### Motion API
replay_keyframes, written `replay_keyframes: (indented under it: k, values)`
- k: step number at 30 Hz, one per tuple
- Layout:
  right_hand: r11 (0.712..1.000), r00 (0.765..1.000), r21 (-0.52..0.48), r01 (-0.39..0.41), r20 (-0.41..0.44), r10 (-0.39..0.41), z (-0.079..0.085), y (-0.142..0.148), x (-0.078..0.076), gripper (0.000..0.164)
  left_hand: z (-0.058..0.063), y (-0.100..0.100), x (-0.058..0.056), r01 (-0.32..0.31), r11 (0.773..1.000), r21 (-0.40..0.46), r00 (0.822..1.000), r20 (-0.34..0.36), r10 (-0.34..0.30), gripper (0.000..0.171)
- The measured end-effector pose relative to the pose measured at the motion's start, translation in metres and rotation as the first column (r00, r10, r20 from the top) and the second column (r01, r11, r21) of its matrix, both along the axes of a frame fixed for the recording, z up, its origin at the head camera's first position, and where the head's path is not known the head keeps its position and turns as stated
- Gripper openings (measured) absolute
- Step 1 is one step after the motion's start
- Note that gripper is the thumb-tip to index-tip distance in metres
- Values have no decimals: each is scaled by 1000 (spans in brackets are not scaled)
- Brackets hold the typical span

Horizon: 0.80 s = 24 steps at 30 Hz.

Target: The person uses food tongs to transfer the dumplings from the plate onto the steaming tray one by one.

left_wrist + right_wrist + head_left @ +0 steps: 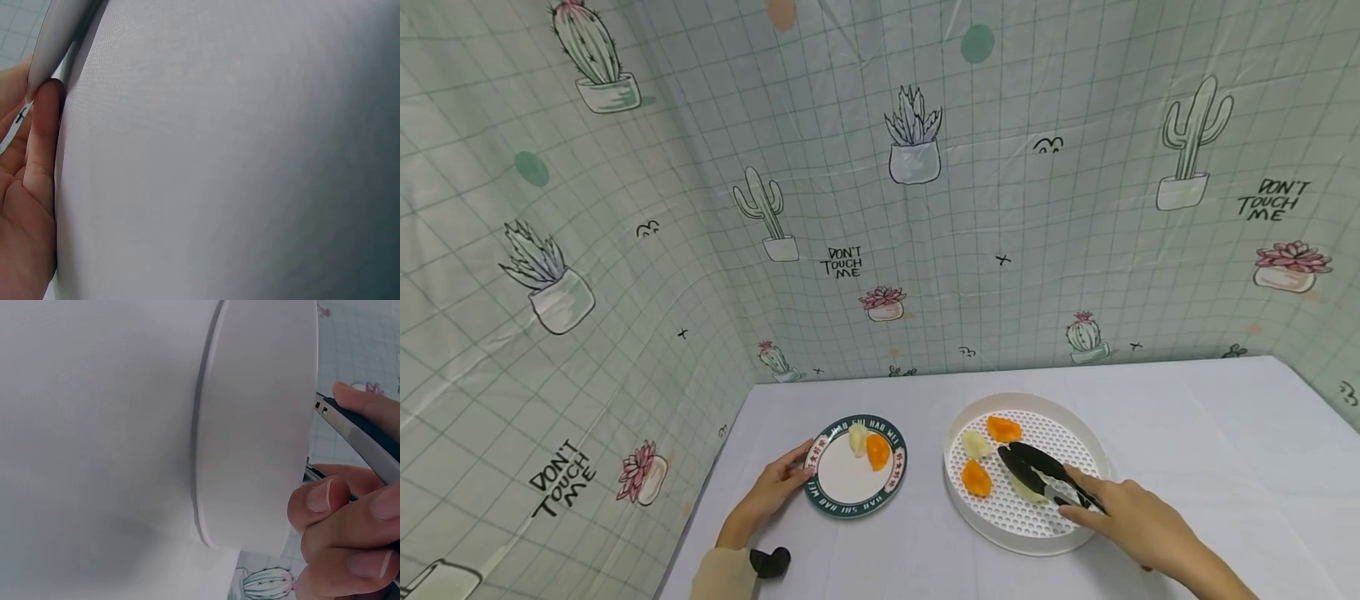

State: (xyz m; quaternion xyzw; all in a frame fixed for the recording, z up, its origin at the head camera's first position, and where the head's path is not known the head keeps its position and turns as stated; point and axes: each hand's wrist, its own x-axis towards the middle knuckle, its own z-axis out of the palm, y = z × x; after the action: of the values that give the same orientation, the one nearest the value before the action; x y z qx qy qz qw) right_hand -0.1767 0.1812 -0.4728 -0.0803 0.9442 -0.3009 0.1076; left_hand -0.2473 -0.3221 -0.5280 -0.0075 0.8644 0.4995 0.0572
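Note:
My left hand (772, 493) pinches the left rim of a round plate (848, 485) with a green lettered border. On that plate lie a pale piece (857, 439) and an orange piece (877, 452), both shaped like dumplings. In my right hand (1131, 517) I grip tongs (1021, 472) with black tips, angled down into a round white tray (958, 508) with a perforated bottom. Under the tips is a pale dumpling-like piece (1028, 493), partly hidden by them. In the right wrist view, fingers curl round the tongs' metal arms (356, 437) beside the tray's wall.
Left of the tongs, the tray also holds two orange pieces (1003, 429) and a pale one (976, 444). A small black object (771, 562) sits by the left sleeve. Behind the white table (917, 533) hangs a cactus-print curtain (985, 217), continuing along the left side.

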Motion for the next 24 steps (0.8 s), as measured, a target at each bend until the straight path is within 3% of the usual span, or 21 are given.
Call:
replay_keyframes:
  k: [12,24]
  values:
    - [998,1000,67,-16,14,15,13,9,2,79,1,0,1,0,1000,1,1000,2,0,51]
    - [999,1000,38,-19,-8,19,17,4,3,78,2,0,1,-3,1000,-7,1000,8,3,52]
